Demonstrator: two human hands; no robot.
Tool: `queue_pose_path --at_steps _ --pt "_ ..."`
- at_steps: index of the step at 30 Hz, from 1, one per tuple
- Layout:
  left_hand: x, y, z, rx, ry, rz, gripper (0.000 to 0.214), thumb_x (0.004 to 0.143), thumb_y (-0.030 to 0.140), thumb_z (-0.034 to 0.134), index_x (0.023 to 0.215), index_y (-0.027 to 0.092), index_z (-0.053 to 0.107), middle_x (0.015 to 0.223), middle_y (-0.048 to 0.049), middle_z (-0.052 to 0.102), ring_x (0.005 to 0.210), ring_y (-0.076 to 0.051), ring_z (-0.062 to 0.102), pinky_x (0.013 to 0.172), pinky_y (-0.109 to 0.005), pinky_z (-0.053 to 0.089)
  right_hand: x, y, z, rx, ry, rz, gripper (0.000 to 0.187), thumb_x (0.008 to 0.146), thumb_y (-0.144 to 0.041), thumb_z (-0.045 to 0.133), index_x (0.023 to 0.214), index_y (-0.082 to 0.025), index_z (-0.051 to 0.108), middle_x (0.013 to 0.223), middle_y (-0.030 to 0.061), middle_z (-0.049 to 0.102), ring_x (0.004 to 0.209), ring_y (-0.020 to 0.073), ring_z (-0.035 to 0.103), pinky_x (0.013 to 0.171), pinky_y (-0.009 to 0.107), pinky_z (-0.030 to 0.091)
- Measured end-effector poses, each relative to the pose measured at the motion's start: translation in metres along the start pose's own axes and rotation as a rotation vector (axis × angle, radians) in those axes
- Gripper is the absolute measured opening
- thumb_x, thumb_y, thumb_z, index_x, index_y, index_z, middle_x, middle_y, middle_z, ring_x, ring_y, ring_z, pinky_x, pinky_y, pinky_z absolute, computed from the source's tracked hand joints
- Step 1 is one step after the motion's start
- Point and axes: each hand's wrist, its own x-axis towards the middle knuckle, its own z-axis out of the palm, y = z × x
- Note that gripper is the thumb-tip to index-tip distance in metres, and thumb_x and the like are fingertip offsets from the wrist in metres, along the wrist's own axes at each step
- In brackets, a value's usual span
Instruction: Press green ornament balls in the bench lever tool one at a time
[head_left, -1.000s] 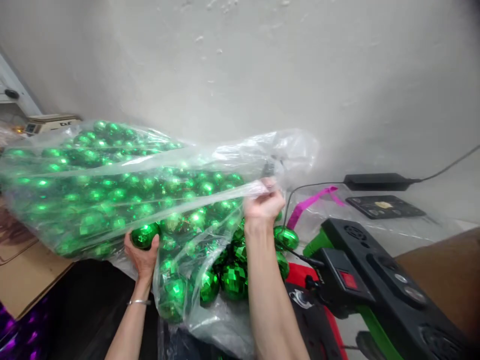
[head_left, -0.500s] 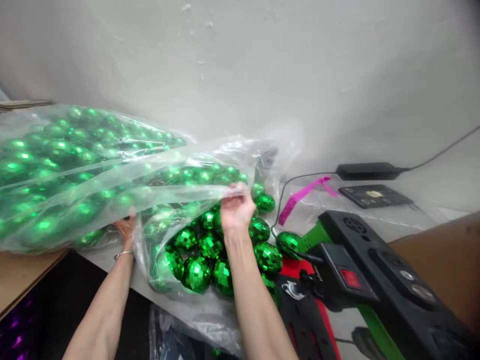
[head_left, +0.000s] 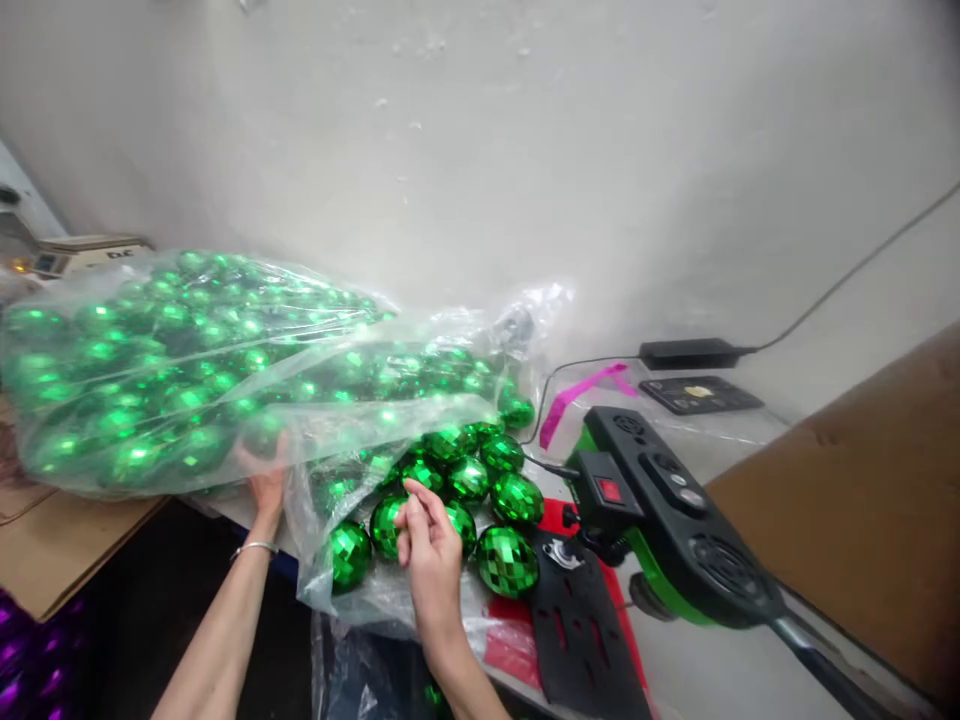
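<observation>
A big clear plastic bag point(head_left: 225, 330) stuffed with shiny green faceted balls lies on its side at the left. Several green balls point(head_left: 507, 558) have spilled out of its open mouth onto the white table point(head_left: 735, 680). My left hand point(head_left: 266, 487) is under the bag's lower edge and holds it up from below; the plastic partly hides its fingers. My right hand point(head_left: 426, 548) hovers over the spilled balls just in front of the bag's mouth, fingers loosely bent and apart, with nothing in them.
A black and green machine point(head_left: 667, 510) with a red switch stands to the right of the balls, over a black plate point(head_left: 577, 630) and a red sheet. Behind it lie a pink ribbon point(head_left: 574, 395), a cable and a black power adapter point(head_left: 690, 352). Cardboard sits at the left point(head_left: 52, 550) and right point(head_left: 877, 500).
My right hand has let go of the bag's upper flap and dropped towards the spilled balls. The bag has sunk lower and more balls have rolled out of it.
</observation>
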Motion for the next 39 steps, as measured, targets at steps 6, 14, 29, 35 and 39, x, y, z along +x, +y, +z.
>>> queue_pose_path --at_steps 6,14,29,35,39 --pt "-0.016 -0.007 -0.009 0.015 0.071 0.003 0.078 0.090 0.042 0.088 0.153 0.015 0.050 0.159 -0.0214 0.056 0.150 -0.039 0.055 0.131 -0.062 0.041 -0.040 -0.001 -0.023 -0.242 -0.195 -0.245 0.034 0.110 -0.043 0.056 0.119 -0.019 0.080 0.075 0.0025 0.073 0.068 0.0161 0.071 0.064 0.025 0.058" --pt "-0.024 -0.009 0.003 -0.003 0.167 0.029 0.056 0.101 0.044 0.077 0.150 0.023 0.060 0.160 -0.0131 0.059 0.144 -0.037 0.059 0.122 -0.067 0.049 -0.061 0.069 0.000 -1.045 -0.340 -1.109 0.039 0.099 -0.028 0.073 0.137 -0.022 0.071 0.148 0.0170 0.070 0.146 0.0349 0.059 0.107 0.049 0.062" --pt "-0.054 -0.006 -0.062 0.110 0.050 0.015 0.114 0.064 0.077 0.081 0.152 0.011 0.052 0.159 -0.0280 0.057 0.154 -0.051 0.050 0.132 -0.070 0.035 -0.034 0.097 -0.012 -1.127 -0.359 -1.134 0.054 0.094 -0.016 0.072 0.148 -0.023 0.066 0.170 0.0159 0.053 0.173 0.0345 0.022 0.119 0.050 0.055" --pt "-0.088 -0.016 -0.073 0.088 0.192 -0.143 0.117 0.060 0.076 0.083 0.152 0.013 0.048 0.154 -0.0269 0.058 0.151 -0.052 0.052 0.128 -0.070 0.039 -0.039 0.094 -0.020 -1.086 -0.423 -1.192 0.063 0.099 -0.048 0.073 0.151 -0.015 0.061 0.168 0.0191 0.055 0.174 0.0341 0.019 0.122 0.049 0.051" --pt "-0.113 -0.020 -0.073 -0.009 0.314 -0.280 0.102 0.062 0.072 0.084 0.141 0.019 0.050 0.144 -0.0199 0.061 0.143 -0.048 0.057 0.126 -0.069 0.042 -0.038 0.091 -0.024 -1.061 -0.442 -1.199 0.062 0.099 -0.043 0.074 0.152 -0.015 0.061 0.170 0.0173 0.053 0.174 0.0313 0.017 0.127 0.047 0.047"
